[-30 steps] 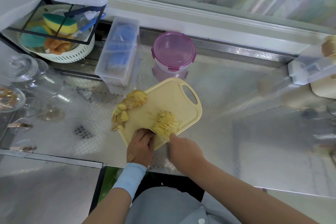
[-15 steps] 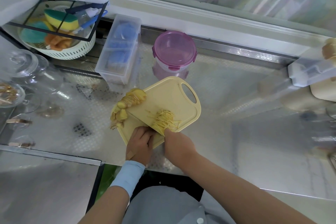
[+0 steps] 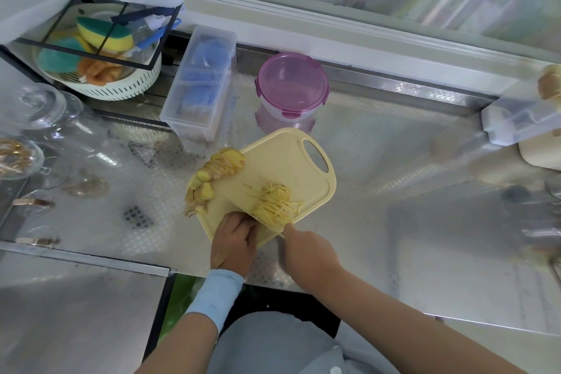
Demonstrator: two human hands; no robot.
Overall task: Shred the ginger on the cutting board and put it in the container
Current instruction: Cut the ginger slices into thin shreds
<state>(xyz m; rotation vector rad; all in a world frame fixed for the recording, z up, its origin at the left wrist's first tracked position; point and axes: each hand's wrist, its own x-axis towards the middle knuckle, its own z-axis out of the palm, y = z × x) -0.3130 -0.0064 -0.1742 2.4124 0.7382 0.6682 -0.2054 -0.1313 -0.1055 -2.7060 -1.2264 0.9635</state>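
One cutting board (image 3: 282, 158) bearing one ginger shred pile (image 3: 274, 202), one lidded container (image 3: 292, 91) behind; left hand (image 3: 233, 241) curled, hold unclear; right hand (image 3: 306, 249) grips knife (image 3: 247, 208)

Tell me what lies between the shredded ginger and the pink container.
In the head view, only bare cutting board lies between the shredded ginger and the pink container.

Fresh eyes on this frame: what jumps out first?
The yellow cutting board in the middle of the counter draws the eye first. A pile of ginger shreds lies on it, and sliced ginger hangs over its left edge. The left hand and right hand sit at its near edge, beside the shreds. Just behind the board stands a round container with its pink lid on.
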